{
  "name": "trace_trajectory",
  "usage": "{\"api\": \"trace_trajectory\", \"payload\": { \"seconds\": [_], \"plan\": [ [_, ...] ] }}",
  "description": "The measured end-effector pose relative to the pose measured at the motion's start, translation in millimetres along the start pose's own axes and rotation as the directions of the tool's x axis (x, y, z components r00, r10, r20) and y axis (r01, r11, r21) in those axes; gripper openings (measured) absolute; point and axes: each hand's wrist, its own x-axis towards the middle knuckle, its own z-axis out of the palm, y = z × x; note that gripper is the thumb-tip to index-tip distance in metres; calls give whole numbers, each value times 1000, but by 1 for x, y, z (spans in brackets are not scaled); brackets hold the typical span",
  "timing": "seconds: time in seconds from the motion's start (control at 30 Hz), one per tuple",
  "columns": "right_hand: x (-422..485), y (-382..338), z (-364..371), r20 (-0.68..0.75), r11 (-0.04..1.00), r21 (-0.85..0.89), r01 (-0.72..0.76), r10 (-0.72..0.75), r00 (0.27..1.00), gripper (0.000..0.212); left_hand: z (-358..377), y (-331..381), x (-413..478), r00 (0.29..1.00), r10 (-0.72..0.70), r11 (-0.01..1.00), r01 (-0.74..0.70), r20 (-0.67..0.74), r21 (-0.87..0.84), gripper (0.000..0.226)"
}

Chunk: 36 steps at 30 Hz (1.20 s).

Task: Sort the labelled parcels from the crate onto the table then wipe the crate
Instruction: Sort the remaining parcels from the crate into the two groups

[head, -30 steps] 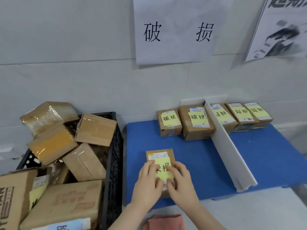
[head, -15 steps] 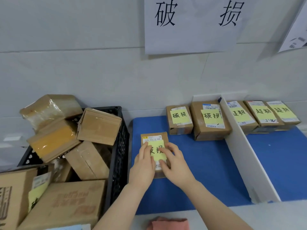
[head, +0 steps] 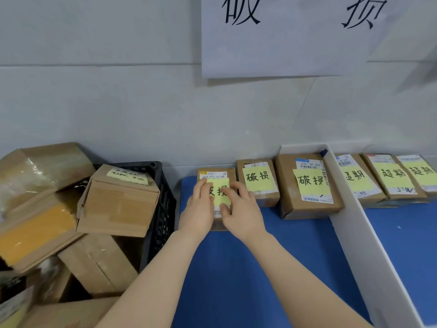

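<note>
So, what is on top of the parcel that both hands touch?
A yellow note and a white label. The left hand and right hand lie on the parcel, so part of the note is covered.

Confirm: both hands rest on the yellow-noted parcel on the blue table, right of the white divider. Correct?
One thing is off. In the head view the left hand and right hand do rest on the yellow-noted parcel on the blue table, but it sits left of the white divider, not right.
</note>
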Motion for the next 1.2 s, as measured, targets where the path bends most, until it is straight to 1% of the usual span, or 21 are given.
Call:
{"api": "trace_trajectory", "payload": {
  "seconds": [0.2, 0.43, 0.57, 0.63, 0.7, 0.73, 0.8, 0.87, 0.97, 1.0, 1.03, 1.07, 1.13, 1.2],
  "plan": [
    [30, -2, -10, 29, 999, -36, -13, 14, 999, 43, 3, 8, 23, 1000, -28, 999, 28, 0, -39, 43],
    [45, 4, -13, 80, 999, -26, -43, 45, 996, 44, 5, 4, 38, 1000, -2, 996, 0, -20, -94, 40],
    [46, 4, -11, 99, 998, -3, -55, 55, 994, 45, 0, 5, 37, 999, -7, 992, 12, 38, -128, 43],
    [45, 5, -12, 109, 998, -2, -55, 55, 993, 45, -5, 11, 32, 995, -13, 998, 19, 97, -65, 48],
    [44, 5, -14, 121, 999, -4, -44, 44, 992, 46, -9, 19, 18, 991, -42, 999, 45, 123, -25, 49],
    [45, 5, -15, 130, 999, -12, -32, 33, 991, 45, -12, 22, 7, 992, -59, 998, 62, 111, -23, 47],
    [47, 5, -17, 147, 999, -41, -20, 26, 989, 46, -20, 29, -23, 994, -94, 995, 95, 62, -14, 43],
    [48, 5, -20, 164, 998, -60, -13, 22, 986, 46, -27, 37, -61, 994, -112, 993, 112, 12, -45, 44],
    [45, 2, -29, 174, 999, 34, -26, 19, 985, 44, -39, 46, -121, 995, -93, 988, 89, -24, -127, 46],
    [42, -1, -32, 147, 998, 57, -26, 17, 989, 42, -43, 46, -140, 996, -81, 987, 75, -36, -145, 45],
    [37, -6, -34, 76, 997, 68, -19, 14, 997, 39, -45, 43, -159, 996, -61, 984, 51, -58, -169, 43],
    [31, -13, -35, -32, 997, 82, -3, 6, 999, 36, -47, 39, -178, 995, -34, 980, 14, -96, -199, 42],
    [10, -38, -38, -234, 982, 176, 67, -25, 972, 32, -49, 30, -215, 982, 17, 966, -66, -190, -252, 40],
    [-19, -72, -37, -341, 936, 308, 173, -61, 938, 32, -52, 17, -249, 964, 26, 952, -105, -266, -287, 42]
  ]
}}
